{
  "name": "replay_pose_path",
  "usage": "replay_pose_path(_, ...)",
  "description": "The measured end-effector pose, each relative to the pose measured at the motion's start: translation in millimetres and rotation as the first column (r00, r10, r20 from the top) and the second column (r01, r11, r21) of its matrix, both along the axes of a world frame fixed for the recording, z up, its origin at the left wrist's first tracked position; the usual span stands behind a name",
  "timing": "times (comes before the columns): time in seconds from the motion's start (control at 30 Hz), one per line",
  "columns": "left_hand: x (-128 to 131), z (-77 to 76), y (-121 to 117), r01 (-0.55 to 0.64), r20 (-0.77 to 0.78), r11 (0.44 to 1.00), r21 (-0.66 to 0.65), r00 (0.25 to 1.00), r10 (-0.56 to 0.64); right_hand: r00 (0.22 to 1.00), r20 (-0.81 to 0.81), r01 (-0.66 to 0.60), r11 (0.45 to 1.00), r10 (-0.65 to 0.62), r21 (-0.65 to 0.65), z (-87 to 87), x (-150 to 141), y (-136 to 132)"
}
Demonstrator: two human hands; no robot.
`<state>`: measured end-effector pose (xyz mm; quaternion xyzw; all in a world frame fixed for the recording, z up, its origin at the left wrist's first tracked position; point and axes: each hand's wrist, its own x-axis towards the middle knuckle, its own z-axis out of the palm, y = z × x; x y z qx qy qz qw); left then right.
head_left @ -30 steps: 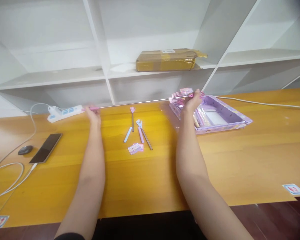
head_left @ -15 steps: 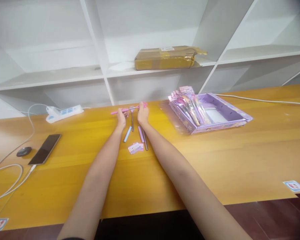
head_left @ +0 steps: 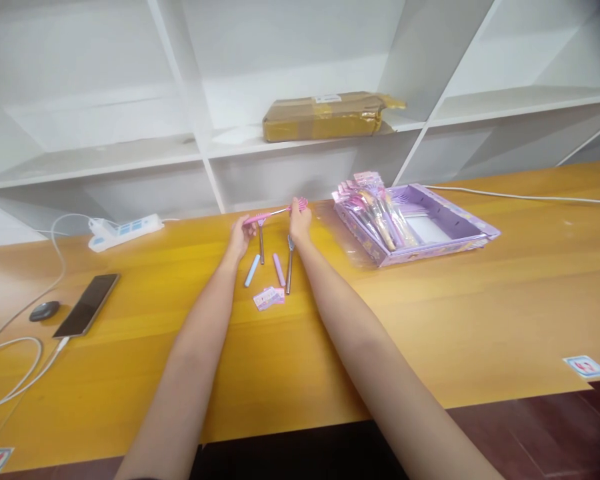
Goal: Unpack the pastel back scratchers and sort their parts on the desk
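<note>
A pink back scratcher [head_left: 279, 211] with a metal shaft is held level between my two hands, above the table. My left hand [head_left: 240, 238] is closed on the end of its pink handle. My right hand [head_left: 300, 221] grips it at the pink claw head, partly covering the shaft. Below lie two metal back scratcher rods [head_left: 261, 245], one under each hand's side. Between them are a light blue handle sleeve [head_left: 252, 271] and a purple handle sleeve [head_left: 279, 270]. Small printed cards [head_left: 266, 299] lie overlapped nearer me.
To the right, a purple display box [head_left: 443, 252] holds several wrapped back scratchers [head_left: 380, 213]. A power strip [head_left: 130, 231], phone [head_left: 87, 305], dark mouse-like object [head_left: 45, 311] and white cables are at left. A taped carton [head_left: 325, 120] sits on the shelf behind.
My hands have moved apart, the right one shifting right. The back scratcher has gone right with it, and its handle no longer sticks out left past my left hand.
</note>
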<state>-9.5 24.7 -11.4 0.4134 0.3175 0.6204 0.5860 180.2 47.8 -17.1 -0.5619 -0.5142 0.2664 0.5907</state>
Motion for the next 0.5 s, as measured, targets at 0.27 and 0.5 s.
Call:
replay_pose_path(0.27,-7.2,3.0,-5.2,0.265,-0.094,0.962,-0.067,0.958,-0.270,0.995,-0.031,0.097,0.994,-0.095,0.055,23.7,49.2,1.5)
replay_pose_path(0.5,-9.3,-0.7,-1.3,0.327,-0.068,0.942,-0.072,0.941,-0.332,0.806,0.590,0.217,0.954,-0.056,-0.206,23.5,109.3,-11.8)
